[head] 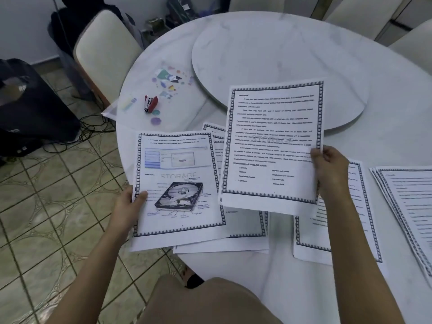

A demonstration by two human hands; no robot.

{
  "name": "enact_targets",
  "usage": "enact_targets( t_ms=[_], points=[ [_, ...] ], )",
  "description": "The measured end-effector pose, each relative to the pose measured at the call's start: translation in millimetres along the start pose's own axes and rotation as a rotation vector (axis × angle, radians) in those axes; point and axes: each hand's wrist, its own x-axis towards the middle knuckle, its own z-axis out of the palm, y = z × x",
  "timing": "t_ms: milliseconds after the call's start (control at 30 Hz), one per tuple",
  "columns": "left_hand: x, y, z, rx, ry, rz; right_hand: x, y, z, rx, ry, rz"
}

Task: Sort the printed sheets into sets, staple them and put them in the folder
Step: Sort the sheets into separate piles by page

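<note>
Though under sheets [411,206], marble table [385,101] amid chairs [105,50].

**Two printed sheets held above a round white tabletop [395,106]**

The left hand [129,208] pinches the left edge of a hard-disk diagram sheet [180,190] over the tabletop's near-left edge. The right hand [328,166] grips the right edge of a text sheet [273,146], which is lifted. Loose piles of bordered sheets [339,235] lie along the near edge. A red stapler [150,104] rests on a clear patterned folder [168,90] by the left edge.
</note>
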Motion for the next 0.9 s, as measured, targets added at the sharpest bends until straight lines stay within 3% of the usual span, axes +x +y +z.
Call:
enact_targets(
  t_ms=[467, 733, 900],
  points=[
    [-7.8, 3.7, 13.7, -0.09, -0.041, -0.06, -68.9, 28.6, 106.9, -0.097, -0.342, 0.07],
    [-9.7, 4.0, 22.1, -0.081, -0.048, -0.032, -86.1, 26.8, 120.0, -0.151, -0.53, 0.087],
    [-8.8, 4.0, 15.5, -0.031, -0.027, 0.021, -65.6, 27.2, 91.1, -0.152, -0.4, 0.046]
  ],
)
